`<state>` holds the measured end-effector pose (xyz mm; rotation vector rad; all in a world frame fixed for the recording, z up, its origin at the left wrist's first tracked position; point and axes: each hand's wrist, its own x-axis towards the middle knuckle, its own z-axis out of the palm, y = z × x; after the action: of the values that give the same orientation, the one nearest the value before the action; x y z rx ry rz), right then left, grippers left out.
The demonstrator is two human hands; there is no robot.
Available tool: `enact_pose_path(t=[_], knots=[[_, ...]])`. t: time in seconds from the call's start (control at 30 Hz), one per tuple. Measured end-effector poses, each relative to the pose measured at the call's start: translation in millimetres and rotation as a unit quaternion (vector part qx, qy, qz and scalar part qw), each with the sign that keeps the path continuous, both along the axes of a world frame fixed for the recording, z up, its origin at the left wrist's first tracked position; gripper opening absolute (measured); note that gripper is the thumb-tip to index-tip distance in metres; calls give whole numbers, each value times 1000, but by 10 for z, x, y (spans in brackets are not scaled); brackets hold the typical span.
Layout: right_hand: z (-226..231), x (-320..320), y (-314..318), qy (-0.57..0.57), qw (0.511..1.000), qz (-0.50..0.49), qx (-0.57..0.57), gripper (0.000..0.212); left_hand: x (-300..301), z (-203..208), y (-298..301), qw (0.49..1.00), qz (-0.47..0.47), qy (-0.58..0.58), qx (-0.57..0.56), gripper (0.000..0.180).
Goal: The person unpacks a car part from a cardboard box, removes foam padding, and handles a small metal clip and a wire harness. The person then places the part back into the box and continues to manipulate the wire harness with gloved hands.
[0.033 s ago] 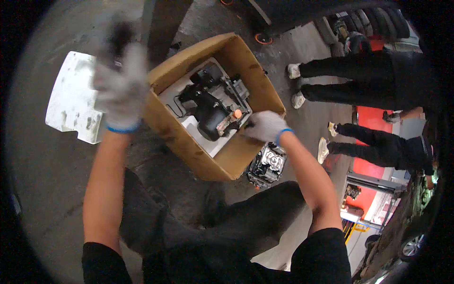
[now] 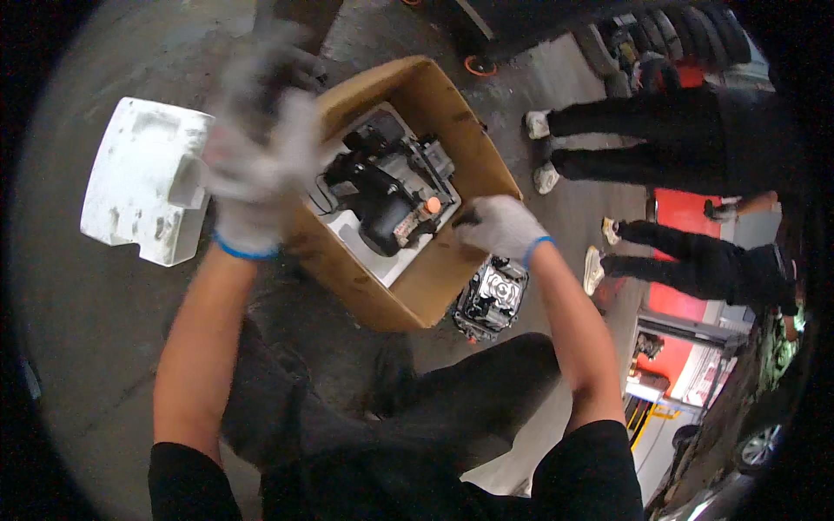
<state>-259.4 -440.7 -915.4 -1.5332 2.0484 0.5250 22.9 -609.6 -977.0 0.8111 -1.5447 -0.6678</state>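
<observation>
A cardboard box [image 2: 404, 300] stands open on the floor before me. Inside, a black and silver machine unit with an orange cap [image 2: 382, 204] lies in white foam [image 2: 352, 233]. My right hand [image 2: 506, 227], in a pale work glove with a blue cuff, has its dark-stained fingers hooked over the box's right wall, close to the unit. My left hand [image 2: 261, 156], gloved alike, is raised over the box's left side; motion smears its fingers, so any hold is unclear. Left of it lies a white foam block [image 2: 139, 182], partly covered by the hand.
A silver metal housing [image 2: 493, 300] sits on the floor against the box's right side. Two people in dark trousers [image 2: 643, 126] [image 2: 686, 260] stand at the right. Tyres [image 2: 669, 39] are stacked at the far right, and an orange ring [image 2: 480, 66] lies beyond the box.
My left hand has swung right, from over the foam block toward the box's left wall, uncovering more of the block. My right hand stays at the box wall.
</observation>
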Motion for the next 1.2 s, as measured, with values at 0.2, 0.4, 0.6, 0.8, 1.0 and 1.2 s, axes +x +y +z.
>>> enact_pose_path(t=[0.2,0.4,0.6,0.8,1.0,1.2], knots=[[655,252,550,-158,956,-9,-245,32,-975,235,1058,859,-493,-128,46,36],[910,-70,1463,-97,855,-338,-382,57,-1381,345,1424,676,-603,-127,404,36],[756,-895,3111,16,746,-527,-406,41,-1536,188,1754,741,-569,-233,270,45],[321,-1088,4276,-17,635,-639,-434,34,-1713,298,2074,751,-533,-354,163,33],[-1451,-1010,5312,-10,512,-760,-401,41,-1818,304,2295,802,-440,-305,265,22],[-2623,-726,4929,-108,389,-777,-483,29,-1774,-90,2347,895,-304,-310,102,38]])
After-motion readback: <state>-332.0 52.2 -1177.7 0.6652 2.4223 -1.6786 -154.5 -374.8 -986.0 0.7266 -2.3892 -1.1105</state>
